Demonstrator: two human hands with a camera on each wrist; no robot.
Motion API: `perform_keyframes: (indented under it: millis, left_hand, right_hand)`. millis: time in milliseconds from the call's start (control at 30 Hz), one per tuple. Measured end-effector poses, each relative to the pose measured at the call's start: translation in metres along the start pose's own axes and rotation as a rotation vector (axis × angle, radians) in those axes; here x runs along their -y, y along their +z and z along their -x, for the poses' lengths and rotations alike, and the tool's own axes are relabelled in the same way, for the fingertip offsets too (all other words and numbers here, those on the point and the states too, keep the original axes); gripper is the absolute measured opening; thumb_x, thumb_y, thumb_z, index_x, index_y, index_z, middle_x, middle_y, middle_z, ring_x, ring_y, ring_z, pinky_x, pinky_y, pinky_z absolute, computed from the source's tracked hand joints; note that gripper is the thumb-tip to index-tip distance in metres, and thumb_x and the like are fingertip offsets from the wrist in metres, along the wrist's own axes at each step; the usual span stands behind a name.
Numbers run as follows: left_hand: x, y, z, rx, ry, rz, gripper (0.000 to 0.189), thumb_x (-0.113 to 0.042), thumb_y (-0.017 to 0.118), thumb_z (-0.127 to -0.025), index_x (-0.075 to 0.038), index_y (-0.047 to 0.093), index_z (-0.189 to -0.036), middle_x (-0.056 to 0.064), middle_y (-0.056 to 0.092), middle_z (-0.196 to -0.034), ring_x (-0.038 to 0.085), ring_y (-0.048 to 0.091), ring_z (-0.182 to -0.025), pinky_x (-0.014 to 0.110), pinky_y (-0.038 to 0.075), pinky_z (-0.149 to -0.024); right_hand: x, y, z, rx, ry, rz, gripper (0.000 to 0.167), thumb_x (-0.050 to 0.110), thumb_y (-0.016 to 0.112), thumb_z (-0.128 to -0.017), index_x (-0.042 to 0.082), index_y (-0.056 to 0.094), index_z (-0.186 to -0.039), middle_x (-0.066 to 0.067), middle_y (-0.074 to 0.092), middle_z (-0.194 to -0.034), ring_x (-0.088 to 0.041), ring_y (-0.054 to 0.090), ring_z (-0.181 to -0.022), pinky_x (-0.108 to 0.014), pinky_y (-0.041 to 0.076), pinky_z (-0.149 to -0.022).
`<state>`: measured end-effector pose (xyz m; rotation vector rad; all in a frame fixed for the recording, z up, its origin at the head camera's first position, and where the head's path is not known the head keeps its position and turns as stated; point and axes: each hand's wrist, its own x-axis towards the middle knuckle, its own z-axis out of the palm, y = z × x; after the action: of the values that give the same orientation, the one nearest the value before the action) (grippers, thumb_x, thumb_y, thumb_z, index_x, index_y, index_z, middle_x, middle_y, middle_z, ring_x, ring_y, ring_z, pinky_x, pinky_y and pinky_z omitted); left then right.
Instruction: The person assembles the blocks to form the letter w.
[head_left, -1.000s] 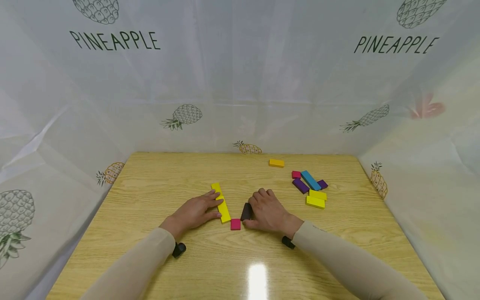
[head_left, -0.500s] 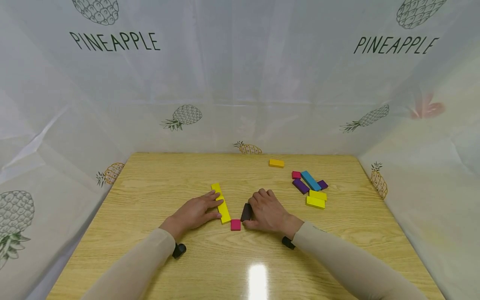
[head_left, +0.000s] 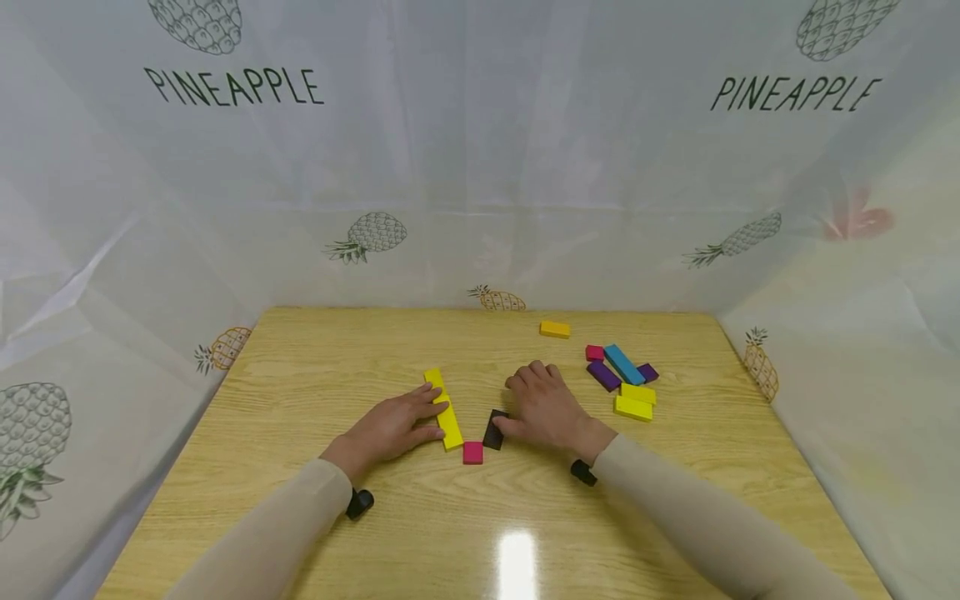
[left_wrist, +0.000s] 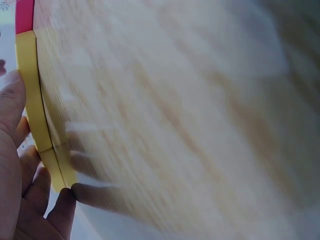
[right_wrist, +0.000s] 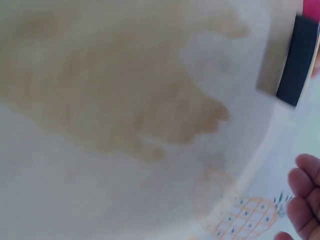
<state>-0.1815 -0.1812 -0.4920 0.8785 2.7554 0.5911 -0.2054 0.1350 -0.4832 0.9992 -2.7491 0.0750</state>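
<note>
We are resting our left hand (head_left: 393, 425) with fingers extended rather than gripping, touching the 2 yellow blocks (head_left: 450, 427) lying end to end, presumably steadying their line. We are holding our right hand (head_left: 550, 408) loosely parted, its fingers bent and clasping nothing we are able to see; its thumb is overlapping the black block (head_left: 492, 434), perhaps guarding its slant, though we aren't able to tell whether it is pressing.

Between our 2 hands, the pink block (head_left: 472, 453) is touching the near end of the yellow line and lying just beside the black block, likely serving as a joint. Beyond our right hand, 6 loose blocks (head_left: 623, 365) are lying clustered, probably as spares.

Our left fingers are partly covering the yellow blocks; the right wrist view is cutting off most of that hand, and its palm is staying hidden.
</note>
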Motion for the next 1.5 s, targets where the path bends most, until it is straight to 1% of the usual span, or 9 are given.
perform_keyframes:
  millis: [200, 333, 533, 667, 767, 900, 1067, 1167, 1500]
  left_hand:
    - [0.003, 0.003, 0.0, -0.001, 0.002, -0.008, 0.059, -0.05, 0.061, -0.106, -0.016, 0.057, -0.154, 0.005, 0.043, -0.167, 0.028, 0.033, -0.159, 0.053, 0.036, -0.126]
    - [0.004, 0.004, 0.0, 0.002, -0.007, -0.014, 0.06, -0.052, 0.061, -0.105, -0.018, 0.056, -0.155, 0.003, 0.043, -0.167, 0.026, 0.033, -0.159, 0.051, 0.036, -0.126]
    - [0.003, 0.004, 0.001, 0.008, -0.005, -0.003, 0.059, -0.049, 0.062, -0.105, -0.017, 0.057, -0.154, 0.005, 0.044, -0.167, 0.027, 0.033, -0.159, 0.052, 0.035, -0.126]
    - [0.002, 0.003, 0.002, 0.01, -0.009, -0.004, 0.058, -0.049, 0.061, -0.106, -0.017, 0.057, -0.154, 0.004, 0.043, -0.167, 0.027, 0.032, -0.159, 0.052, 0.035, -0.126]
    - [0.001, 0.003, 0.002, 0.01, -0.011, -0.004, 0.058, -0.049, 0.061, -0.106, -0.017, 0.057, -0.154, 0.004, 0.043, -0.167, 0.027, 0.032, -0.159, 0.052, 0.035, -0.126]
    - [0.002, 0.003, 0.002, 0.01, -0.013, -0.006, 0.059, -0.05, 0.06, -0.106, -0.017, 0.057, -0.154, 0.003, 0.043, -0.168, 0.026, 0.032, -0.16, 0.051, 0.035, -0.126]
    - [0.002, 0.002, 0.001, 0.008, -0.014, -0.013, 0.059, -0.05, 0.06, -0.106, -0.018, 0.056, -0.155, 0.002, 0.042, -0.168, 0.026, 0.031, -0.16, 0.051, 0.035, -0.126]
    - [0.002, 0.001, 0.002, 0.008, -0.016, -0.013, 0.058, -0.049, 0.061, -0.106, -0.018, 0.057, -0.155, 0.002, 0.042, -0.168, 0.026, 0.032, -0.16, 0.051, 0.036, -0.126]
    - [0.0, 0.0, 0.003, 0.005, -0.02, -0.01, 0.058, -0.048, 0.062, -0.105, -0.017, 0.057, -0.154, 0.003, 0.043, -0.167, 0.026, 0.032, -0.16, 0.05, 0.036, -0.126]
  right_hand:
    - [-0.027, -0.002, -0.009, -0.109, 0.034, 0.02, 0.052, 0.047, 0.068, -0.099, 0.001, 0.068, -0.124, -0.015, 0.066, -0.12, -0.035, 0.055, -0.109, -0.049, 0.045, -0.092]
    - [-0.052, 0.002, -0.017, -0.205, 0.036, 0.07, 0.049, 0.04, 0.072, -0.098, -0.003, 0.067, -0.122, -0.019, 0.066, -0.116, -0.038, 0.055, -0.104, -0.05, 0.045, -0.087]
    - [-0.085, 0.006, -0.027, -0.241, 0.05, 0.157, 0.044, 0.031, 0.075, -0.095, -0.005, 0.064, -0.117, -0.022, 0.063, -0.11, -0.039, 0.051, -0.098, -0.05, 0.043, -0.082]
    - [-0.1, 0.006, -0.031, -0.192, 0.075, 0.23, 0.047, 0.036, 0.075, -0.098, -0.005, 0.063, -0.118, -0.024, 0.061, -0.111, -0.039, 0.05, -0.098, -0.051, 0.042, -0.081]
    - [-0.109, 0.007, -0.035, -0.106, 0.11, 0.262, 0.051, 0.041, 0.07, -0.101, -0.004, 0.061, -0.123, -0.023, 0.06, -0.116, -0.038, 0.049, -0.102, -0.051, 0.042, -0.084]
    - [-0.119, 0.009, -0.04, -0.001, 0.149, 0.264, 0.048, 0.039, 0.064, -0.105, -0.002, 0.06, -0.127, -0.022, 0.06, -0.122, -0.039, 0.049, -0.11, -0.052, 0.043, -0.089]
    - [-0.131, 0.011, -0.045, 0.063, 0.152, 0.307, 0.043, 0.033, 0.061, -0.105, -0.003, 0.06, -0.127, -0.022, 0.061, -0.126, -0.041, 0.052, -0.115, -0.055, 0.046, -0.094]
    - [-0.135, 0.01, -0.047, 0.112, 0.164, 0.313, 0.039, 0.029, 0.059, -0.106, -0.004, 0.059, -0.127, -0.021, 0.059, -0.126, -0.041, 0.05, -0.116, -0.055, 0.044, -0.095]
    - [-0.14, 0.018, -0.048, 0.196, 0.172, 0.333, 0.029, 0.023, 0.054, -0.112, -0.002, 0.06, -0.124, -0.02, 0.057, -0.118, -0.038, 0.048, -0.105, -0.052, 0.043, -0.087]
